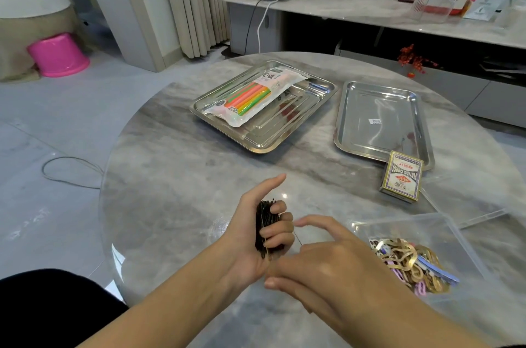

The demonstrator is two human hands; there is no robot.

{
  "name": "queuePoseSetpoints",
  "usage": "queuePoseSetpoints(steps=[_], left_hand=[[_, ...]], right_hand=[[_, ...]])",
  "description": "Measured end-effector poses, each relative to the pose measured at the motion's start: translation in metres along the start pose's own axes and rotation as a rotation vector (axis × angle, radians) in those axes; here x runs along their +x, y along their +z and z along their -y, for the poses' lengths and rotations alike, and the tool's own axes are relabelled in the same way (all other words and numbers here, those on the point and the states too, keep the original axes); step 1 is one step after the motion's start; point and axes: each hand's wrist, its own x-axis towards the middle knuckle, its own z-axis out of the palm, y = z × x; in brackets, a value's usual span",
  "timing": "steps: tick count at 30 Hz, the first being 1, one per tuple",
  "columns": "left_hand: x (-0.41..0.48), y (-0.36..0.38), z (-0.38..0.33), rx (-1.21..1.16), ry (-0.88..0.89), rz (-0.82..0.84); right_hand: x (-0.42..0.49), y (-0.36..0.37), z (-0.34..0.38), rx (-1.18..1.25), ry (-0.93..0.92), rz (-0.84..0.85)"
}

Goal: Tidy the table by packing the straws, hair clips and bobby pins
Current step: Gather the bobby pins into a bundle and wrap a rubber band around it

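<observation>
Soft, even indoor light, faint shadows, glare spot and bright edge reflections on the glossy table (176,177), mirror sheen on the steel trays (381,108), wide-angle bowing at the edges, background slightly soft

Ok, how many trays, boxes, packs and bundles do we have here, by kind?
Metal trays: 2
Pack of straws: 1
Clear plastic box with hair clips: 1
Card box: 1
Bundle of bobby pins, held in the left hand: 1
Total: 6
</observation>
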Motion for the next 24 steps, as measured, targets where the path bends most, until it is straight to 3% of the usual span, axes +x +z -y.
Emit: queuePoseSetpoints(steps=[7, 11, 16, 19, 22, 24], left_hand=[[0.000, -0.003, 0.000, -0.026, -0.051, -0.010], [-0.003, -0.002, 0.000, -0.091, -0.089, 0.020], [-0.008, 0.002, -0.007, -0.169, -0.115, 0.168], [-0.007, 0.005, -0.008, -0.092, -0.032, 0.065], [-0.001, 0.000, -0.004, 0.056, 0.062, -0.130], [0.004, -0.005, -0.002, 0.127, 0.053, -0.203]], right_hand=[[0.003, -0.005, 0.003, -0.032, -0.048, -0.068], [0.002, -0.006, 0.006, -0.015, -0.064, 0.077], [-0.001, -0.010, 0.009, -0.087, -0.071, 0.125], [-0.002, -0.015, 0.012, -0.058, -0.066, 0.225], [0.000, -0.025, 0.011, 0.331, 0.017, 0.380], [0.000, -0.029, 0.009, 0.607, 0.027, 0.332]])
